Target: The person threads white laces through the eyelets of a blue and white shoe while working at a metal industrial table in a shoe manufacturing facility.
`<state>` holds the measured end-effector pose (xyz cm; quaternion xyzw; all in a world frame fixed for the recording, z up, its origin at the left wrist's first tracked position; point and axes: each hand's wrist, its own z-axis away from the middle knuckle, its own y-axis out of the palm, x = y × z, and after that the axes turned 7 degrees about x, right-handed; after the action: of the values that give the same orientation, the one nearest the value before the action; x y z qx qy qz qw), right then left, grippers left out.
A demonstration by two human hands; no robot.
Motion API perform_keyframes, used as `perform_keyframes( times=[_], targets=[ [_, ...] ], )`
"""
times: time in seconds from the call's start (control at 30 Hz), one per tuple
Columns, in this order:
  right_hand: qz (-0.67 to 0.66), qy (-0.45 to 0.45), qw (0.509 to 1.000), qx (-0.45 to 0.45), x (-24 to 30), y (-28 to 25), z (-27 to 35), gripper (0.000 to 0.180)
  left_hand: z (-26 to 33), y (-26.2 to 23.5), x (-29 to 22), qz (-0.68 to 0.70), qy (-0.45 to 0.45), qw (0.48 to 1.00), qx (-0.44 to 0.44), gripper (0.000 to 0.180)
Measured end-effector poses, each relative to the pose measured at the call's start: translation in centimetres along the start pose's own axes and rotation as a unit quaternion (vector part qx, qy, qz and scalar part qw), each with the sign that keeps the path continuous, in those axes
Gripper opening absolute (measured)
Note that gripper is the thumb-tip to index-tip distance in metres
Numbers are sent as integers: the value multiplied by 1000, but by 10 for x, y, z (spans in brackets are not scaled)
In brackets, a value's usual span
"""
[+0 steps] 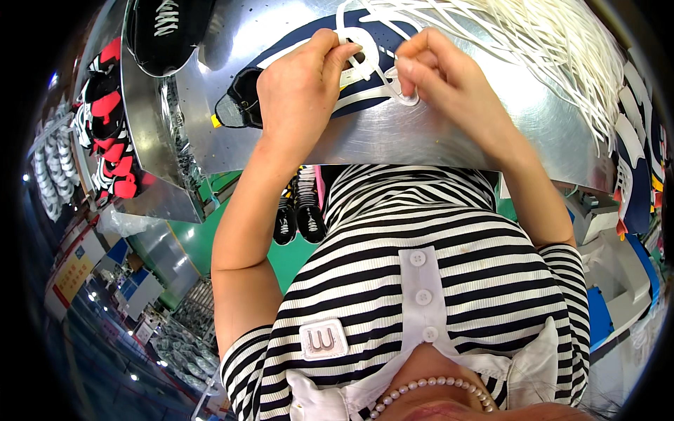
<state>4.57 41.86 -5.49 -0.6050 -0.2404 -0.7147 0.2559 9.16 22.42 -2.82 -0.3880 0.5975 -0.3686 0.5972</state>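
A navy blue shoe upper with white stripes and a dark heel lining lies on the metal tabletop. My left hand rests over it, thumb and forefinger pinched on a white shoelace by the white eyelet area. To its right, my right hand is closed with its fingertips together on the same lace, slightly blurred. Between the two hands the lace hangs in a loose loop over the upper. Part of the upper is hidden behind my left hand.
White laces spread in a large bundle across the table's right side. A black laced shoe stands at the far left. Red, black and white shoe parts are stacked beyond the left edge; navy uppers hang at the right.
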Motion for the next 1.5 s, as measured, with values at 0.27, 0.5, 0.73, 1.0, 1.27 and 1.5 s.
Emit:
perform_keyframes(
  times=[0.27,0.5,0.73,1.0,1.27,1.5],
  targets=[
    [201,-42,979,0,0,8,7,16,-2,1,2,-9,-2,1000,-2,17],
    [304,-37,952,-12,-10,16,-5,15,-2,-20,8,48,-2,984,172,20],
    [364,-85,927,-44,-11,33,-15,24,18,-3,-10,-20,110,989,94,24],
    [287,12,957,50,22,9,26,19,40,-8,-2,-139,187,972,40,24],
    [-51,10,996,-77,2,-53,-2,28,36,-6,15,-108,323,939,-45,27],
    [63,-66,988,-121,-1,-5,-13,45,10,-35,27,335,-153,849,379,48]
  ],
)
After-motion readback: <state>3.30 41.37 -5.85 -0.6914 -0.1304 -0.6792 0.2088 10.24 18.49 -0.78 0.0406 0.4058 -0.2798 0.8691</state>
